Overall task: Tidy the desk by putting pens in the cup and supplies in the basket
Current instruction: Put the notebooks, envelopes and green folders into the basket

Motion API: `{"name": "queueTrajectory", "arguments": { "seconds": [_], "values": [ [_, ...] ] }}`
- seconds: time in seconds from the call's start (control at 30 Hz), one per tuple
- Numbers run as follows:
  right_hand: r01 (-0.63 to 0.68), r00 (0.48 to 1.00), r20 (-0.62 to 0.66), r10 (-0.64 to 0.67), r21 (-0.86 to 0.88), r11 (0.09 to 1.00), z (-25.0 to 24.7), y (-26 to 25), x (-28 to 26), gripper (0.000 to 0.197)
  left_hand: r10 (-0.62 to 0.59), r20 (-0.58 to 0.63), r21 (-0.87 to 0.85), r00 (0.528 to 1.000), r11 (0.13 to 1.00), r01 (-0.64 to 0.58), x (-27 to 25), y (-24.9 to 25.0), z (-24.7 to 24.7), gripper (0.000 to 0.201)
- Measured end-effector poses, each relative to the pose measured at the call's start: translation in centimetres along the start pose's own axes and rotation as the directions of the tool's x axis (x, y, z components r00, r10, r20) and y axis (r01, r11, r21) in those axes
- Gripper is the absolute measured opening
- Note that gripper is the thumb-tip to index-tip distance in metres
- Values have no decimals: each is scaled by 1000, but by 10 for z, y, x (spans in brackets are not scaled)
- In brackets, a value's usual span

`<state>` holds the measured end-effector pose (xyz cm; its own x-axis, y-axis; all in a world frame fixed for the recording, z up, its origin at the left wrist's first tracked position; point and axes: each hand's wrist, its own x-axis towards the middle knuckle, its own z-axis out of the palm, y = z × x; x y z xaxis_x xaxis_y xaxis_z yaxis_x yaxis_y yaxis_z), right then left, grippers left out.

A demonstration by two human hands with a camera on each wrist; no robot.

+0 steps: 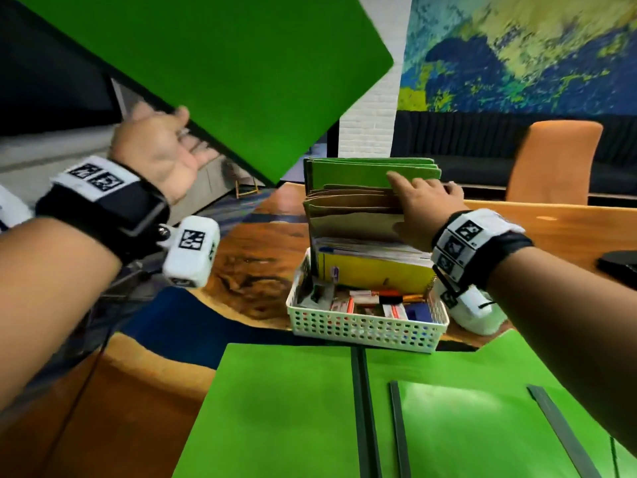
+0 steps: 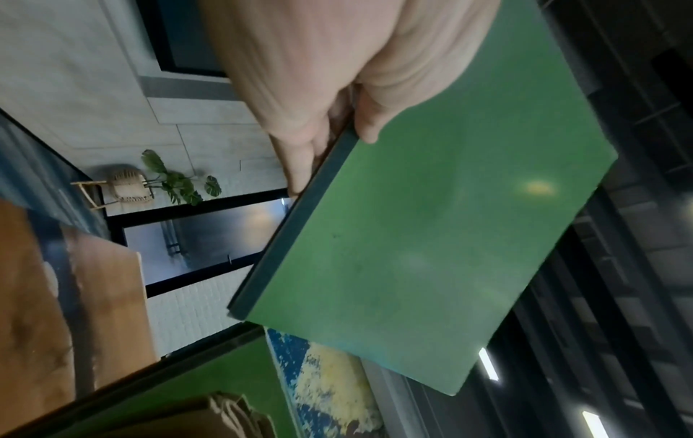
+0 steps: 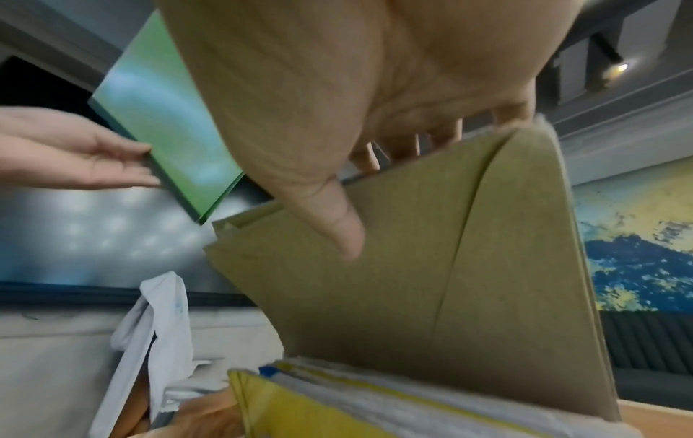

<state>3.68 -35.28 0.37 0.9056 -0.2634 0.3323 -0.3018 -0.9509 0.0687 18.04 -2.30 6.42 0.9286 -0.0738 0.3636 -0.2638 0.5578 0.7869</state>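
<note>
My left hand (image 1: 162,150) holds a green folder (image 1: 224,81) by its dark spine, raised in the air to the upper left of the basket; in the left wrist view the left hand (image 2: 337,89) has its thumb on the green folder's (image 2: 431,237) cover and its fingers behind. A white basket (image 1: 365,326) on the wooden table holds upright brown folders (image 1: 351,215), green folders (image 1: 372,172) behind them and a yellow notebook (image 1: 372,270) in front. My right hand (image 1: 420,205) grips the top of the brown folders (image 3: 450,266), thumb on the front, fingers over the back edge.
Small boxes and pens (image 1: 379,305) lie in the basket's front part. Two more green folders (image 1: 286,408) lie flat on the table in front of the basket. An orange chair (image 1: 551,160) stands behind the table, and a dark object (image 1: 620,267) sits at the right edge.
</note>
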Motion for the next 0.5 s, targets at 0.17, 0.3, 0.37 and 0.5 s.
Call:
{"name": "queueTrajectory", "arguments": {
  "seconds": [0.17, 0.3, 0.37, 0.5],
  "values": [
    [96, 995, 6, -96, -135, 986, 20, -3, 0, 33, -56, 56, 156, 997, 987, 47, 8, -71, 42, 20],
    [120, 992, -14, -123, -138, 983, 31, 5, -1, 34, -216, 161, 259, 963, 951, 170, 10, -133, 49, 14],
    [100, 994, -23, -103, -121, 988, 31, 14, 5, 28, -282, 159, 341, 946, 915, 215, 14, -159, 54, 20],
    [99, 988, -115, -106, -63, 993, 19, 20, 24, 10, -367, 208, 614, 907, 771, 171, 22, -193, 56, 24]
  ]
}}
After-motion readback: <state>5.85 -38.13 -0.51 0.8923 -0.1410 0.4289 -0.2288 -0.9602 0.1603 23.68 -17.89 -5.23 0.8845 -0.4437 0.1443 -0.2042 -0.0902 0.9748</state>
